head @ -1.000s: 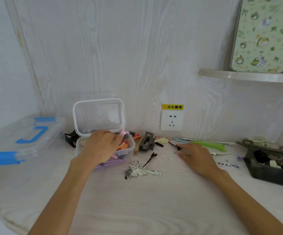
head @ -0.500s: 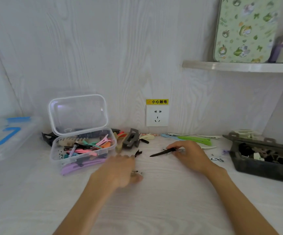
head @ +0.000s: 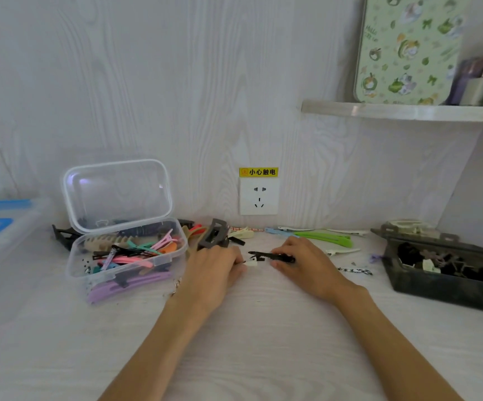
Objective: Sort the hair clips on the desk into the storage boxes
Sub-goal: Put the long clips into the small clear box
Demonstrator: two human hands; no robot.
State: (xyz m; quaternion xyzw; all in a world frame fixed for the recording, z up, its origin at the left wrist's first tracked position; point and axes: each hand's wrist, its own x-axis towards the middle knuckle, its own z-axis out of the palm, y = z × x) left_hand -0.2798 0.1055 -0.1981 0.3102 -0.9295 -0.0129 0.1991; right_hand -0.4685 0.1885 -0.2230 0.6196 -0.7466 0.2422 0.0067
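Hair clips are lying scattered along the back of the white desk [head: 263,357], from about ten o'clock round to two o'clock as seen from the person. The right hand [head: 306,267] is curling its fingers and thumb round a slim black clip [head: 269,255], which is pointing toward nine o'clock, its tip just beside the left hand [head: 214,270]. The left hand is lying knuckles up on the desk with fingers curled, and a small white piece [head: 251,263] is showing at its fingertips; whether it is being pinched or merely touched cannot be told.

At ten o'clock the clear storage box [head: 124,264] is standing with its lid [head: 117,195] tilted up against the wall, holding pink, teal, orange and black clips, with a purple clip [head: 130,286] lying against its front wall. At two o'clock the dark storage box [head: 442,287] is sitting open, with dark and pale clips inside. A grey claw clip [head: 213,234] is standing just behind the left hand at twelve o'clock. A long green clip [head: 325,238] is lying behind the right hand near the wall, and a speckled clip [head: 354,270] is resting between the right hand and the dark box.

A wall socket [head: 259,198] with a yellow label [head: 258,172] is sitting above the clips, and a shelf [head: 402,111] is hanging at one o'clock. A blue-handled container [head: 0,227] is sitting at nine o'clock.
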